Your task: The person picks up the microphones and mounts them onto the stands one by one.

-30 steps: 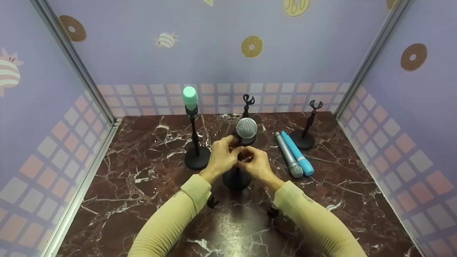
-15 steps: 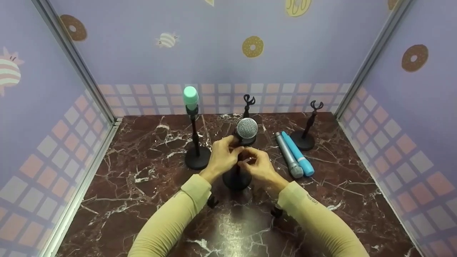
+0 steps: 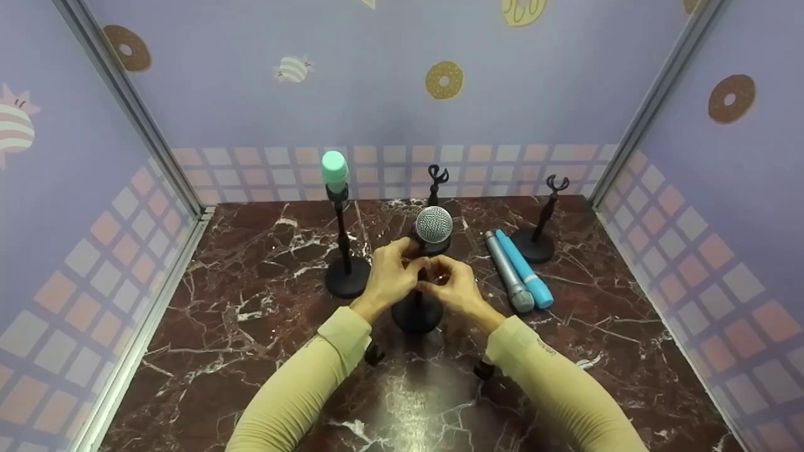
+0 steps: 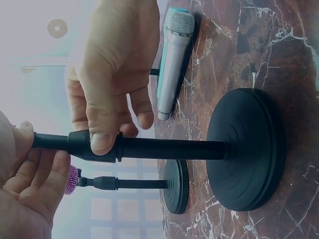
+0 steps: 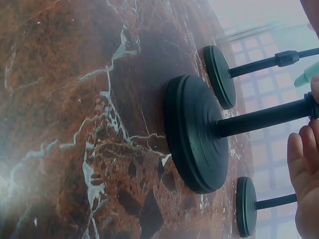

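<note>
A microphone with a silver mesh head (image 3: 434,225) tops the black stand (image 3: 418,314) in the middle of the table. My left hand (image 3: 392,273) pinches the thin upper pole, fingers curled, as the left wrist view shows. Just below it, my right hand (image 3: 458,285) pinches the pole's thicker collar (image 4: 92,145), its thumb lying across the front. The stand's round base (image 5: 194,134) rests on the tabletop. A pink glittery piece (image 4: 73,180) shows by my left fingers; what it belongs to is unclear.
Left stands a stand with a mint microphone (image 3: 335,169). Behind are stands with bare clips, one at centre (image 3: 438,176) and one at right (image 3: 556,183). A silver microphone (image 3: 509,270) and a blue microphone (image 3: 524,270) lie at right. Black clips (image 3: 374,355) show near my sleeves.
My right thumb and fingers shift slightly on the collar; the thumb bends back, then straightens against the pole again. The left hand and the stand keep their places.
</note>
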{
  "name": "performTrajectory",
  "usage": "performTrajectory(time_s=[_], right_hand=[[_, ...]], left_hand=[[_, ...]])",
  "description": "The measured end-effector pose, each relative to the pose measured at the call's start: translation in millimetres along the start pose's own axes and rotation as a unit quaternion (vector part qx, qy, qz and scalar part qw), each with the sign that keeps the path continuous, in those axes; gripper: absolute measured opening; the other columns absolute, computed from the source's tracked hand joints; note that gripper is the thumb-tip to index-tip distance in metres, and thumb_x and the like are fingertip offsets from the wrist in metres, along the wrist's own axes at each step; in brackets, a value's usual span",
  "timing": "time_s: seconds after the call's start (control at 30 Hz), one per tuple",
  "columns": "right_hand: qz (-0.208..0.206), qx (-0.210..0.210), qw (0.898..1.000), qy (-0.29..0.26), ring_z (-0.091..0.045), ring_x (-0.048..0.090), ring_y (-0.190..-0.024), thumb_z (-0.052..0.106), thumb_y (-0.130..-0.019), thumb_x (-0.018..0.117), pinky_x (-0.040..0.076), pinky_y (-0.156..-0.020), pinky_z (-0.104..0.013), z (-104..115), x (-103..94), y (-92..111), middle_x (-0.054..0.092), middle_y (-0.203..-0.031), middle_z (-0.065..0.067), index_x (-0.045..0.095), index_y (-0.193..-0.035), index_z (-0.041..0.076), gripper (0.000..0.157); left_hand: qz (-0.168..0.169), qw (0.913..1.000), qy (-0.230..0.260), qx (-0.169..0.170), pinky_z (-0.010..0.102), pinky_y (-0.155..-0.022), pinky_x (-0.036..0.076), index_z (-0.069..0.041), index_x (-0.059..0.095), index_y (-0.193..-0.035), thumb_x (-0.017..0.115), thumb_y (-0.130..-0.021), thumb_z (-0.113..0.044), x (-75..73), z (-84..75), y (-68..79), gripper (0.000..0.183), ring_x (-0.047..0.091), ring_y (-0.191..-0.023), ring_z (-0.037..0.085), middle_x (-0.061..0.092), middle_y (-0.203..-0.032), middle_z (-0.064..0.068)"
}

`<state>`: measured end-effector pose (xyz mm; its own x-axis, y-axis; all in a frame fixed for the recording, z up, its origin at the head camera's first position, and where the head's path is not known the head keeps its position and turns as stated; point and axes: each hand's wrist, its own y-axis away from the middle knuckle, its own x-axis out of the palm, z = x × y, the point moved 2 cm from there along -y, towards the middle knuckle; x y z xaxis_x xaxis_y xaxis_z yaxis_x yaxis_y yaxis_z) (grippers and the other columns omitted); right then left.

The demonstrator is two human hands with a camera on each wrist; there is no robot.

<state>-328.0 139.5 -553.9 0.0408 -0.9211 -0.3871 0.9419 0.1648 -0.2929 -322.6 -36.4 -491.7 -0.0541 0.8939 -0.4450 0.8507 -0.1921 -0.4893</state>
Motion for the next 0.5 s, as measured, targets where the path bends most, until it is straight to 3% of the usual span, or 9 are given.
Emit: performTrajectory(time_s=[0.1,0.3,0.5], right_hand=[[0.012,0.001,1.000,-0.013,-0.014,0.073,-0.088,0.009,-0.084,0.096,0.061,-0.079,-0.025,-3.8,0.6,0.5,0.080,-0.099,-0.018,0.077,-0.108,0.000,0.031],[0.062,-0.003,0.996,-0.068,-0.018,0.077,-0.103,0.002,-0.088,0.091,0.067,-0.094,-0.038,-15.5,5.3,4.8,0.080,-0.121,-0.026,0.073,-0.133,-0.007,0.049],[0.070,-0.026,0.992,-0.098,-0.008,0.074,-0.098,-0.004,-0.095,0.080,0.067,-0.094,-0.036,-18.3,10.7,6.0,0.079,-0.117,-0.032,0.074,-0.131,-0.011,0.038]], left_hand=[[-0.003,1.0000,-0.001,0.002,0.044,-0.084,0.071,0.002,0.077,-0.099,0.081,-0.093,0.000,-0.4,0.1,0.3,0.007,0.085,-0.092,0.031,0.085,-0.097,0.017],[-0.002,1.0000,-0.004,0.004,0.043,-0.086,0.071,0.002,0.078,-0.099,0.082,-0.093,-0.002,-0.5,-0.2,1.0,0.008,0.085,-0.093,0.032,0.086,-0.097,0.017],[-0.005,1.0000,-0.004,0.006,0.043,-0.084,0.071,0.002,0.077,-0.097,0.083,-0.093,-0.001,0.0,-1.0,0.2,0.008,0.085,-0.093,0.031,0.085,-0.096,0.016]])
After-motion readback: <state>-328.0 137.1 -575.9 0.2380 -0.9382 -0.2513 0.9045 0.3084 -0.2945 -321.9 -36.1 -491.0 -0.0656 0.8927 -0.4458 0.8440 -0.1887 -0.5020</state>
